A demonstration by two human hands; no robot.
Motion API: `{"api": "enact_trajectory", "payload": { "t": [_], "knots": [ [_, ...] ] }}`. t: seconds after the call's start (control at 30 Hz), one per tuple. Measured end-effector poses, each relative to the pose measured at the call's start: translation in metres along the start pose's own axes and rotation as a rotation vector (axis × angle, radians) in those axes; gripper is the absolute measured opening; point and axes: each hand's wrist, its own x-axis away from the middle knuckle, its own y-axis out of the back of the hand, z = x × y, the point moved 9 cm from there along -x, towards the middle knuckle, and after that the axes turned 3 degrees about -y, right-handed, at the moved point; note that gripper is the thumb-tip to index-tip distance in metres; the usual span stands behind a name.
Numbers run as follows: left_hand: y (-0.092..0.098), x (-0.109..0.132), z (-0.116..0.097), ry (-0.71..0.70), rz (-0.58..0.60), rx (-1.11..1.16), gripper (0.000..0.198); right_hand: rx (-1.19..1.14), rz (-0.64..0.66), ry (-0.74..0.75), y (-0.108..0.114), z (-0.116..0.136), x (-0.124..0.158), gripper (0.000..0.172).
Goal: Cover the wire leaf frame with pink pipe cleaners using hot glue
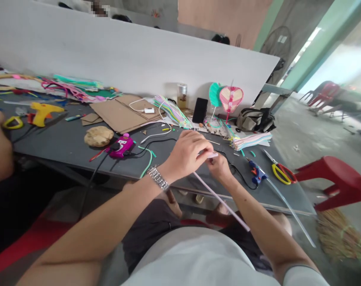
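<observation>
A pale pink pipe cleaner (pixel 220 200) is between my hands, its long end slanting down to the right over my lap. My left hand (pixel 189 153), with a metal watch at the wrist, pinches a short bent part of it between thumb and fingers. Close against it, my right hand (pixel 220 169) is closed on the same part; its fingertips are partly hidden. Both hands are above the table's front edge. To the right lie a blue glue gun (pixel 257 173) with a long clear glue stick and scissors (pixel 281 171) with yellow and red handles.
Pastel pipe cleaner bundles (pixel 251 141) lie on the grey table (pixel 58 139). Behind them are a black phone (pixel 199 110) and heart-shaped crafts (pixel 231 98). Leftward are a purple power socket (pixel 122 146), a stone (pixel 98 136), cardboard (pixel 120 117), a yellow glue gun (pixel 43 113) and another person's arm (pixel 0 147).
</observation>
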Motion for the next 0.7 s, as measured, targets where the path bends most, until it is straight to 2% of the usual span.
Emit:
{"api": "enact_trajectory", "payload": {
  "t": [0.1,0.13,0.2,0.27,0.3,0.33,0.37,0.4,0.47,0.5,0.53,0.6,0.7],
  "knots": [
    [0.018,-0.029,-0.003,-0.043,-0.072,0.035,0.005,-0.154,0.009,-0.078,-0.003,-0.002,-0.004,0.017],
    [0.030,-0.035,-0.004,-0.051,-0.134,0.057,0.006,-0.216,0.018,-0.101,-0.004,-0.001,-0.003,0.021],
    [0.062,-0.035,-0.002,-0.027,-0.336,0.120,0.017,-0.347,0.044,-0.143,-0.006,0.004,0.001,0.029],
    [0.088,-0.011,0.014,0.118,-0.608,0.213,0.037,-0.474,0.078,-0.186,-0.007,0.011,0.009,0.034],
    [0.095,0.012,0.025,0.216,-0.774,0.288,0.045,-0.532,0.095,-0.206,-0.007,0.014,0.015,0.036],
    [0.092,0.036,0.037,0.332,-0.890,0.378,0.045,-0.586,0.112,-0.223,-0.007,0.018,0.021,0.036],
    [0.078,0.059,0.049,0.477,-0.940,0.473,0.036,-0.632,0.128,-0.238,-0.008,0.021,0.027,0.037],
    [0.058,0.080,0.060,0.648,-0.934,0.550,0.025,-0.669,0.141,-0.250,-0.008,0.025,0.034,0.037],
    [0.004,0.116,0.071,0.994,-0.842,0.787,0.041,-0.742,0.174,-0.280,-0.012,0.031,0.048,0.037],
    [-0.026,0.125,0.068,1.113,-0.746,0.962,0.046,-0.783,0.194,-0.301,-0.015,0.033,0.055,0.037],
    [-0.050,0.127,0.061,1.167,-0.667,1.129,0.050,-0.820,0.217,-0.327,-0.018,0.033,0.062,0.037],
    [-0.077,0.120,0.044,1.181,-0.572,1.358,0.051,-0.874,0.260,-0.385,-0.026,0.031,0.075,0.038],
    [-0.086,0.113,0.033,1.185,-0.585,1.407,0.046,-0.851,0.296,-0.453,-0.034,0.019,0.092,0.041]
  ]
}}
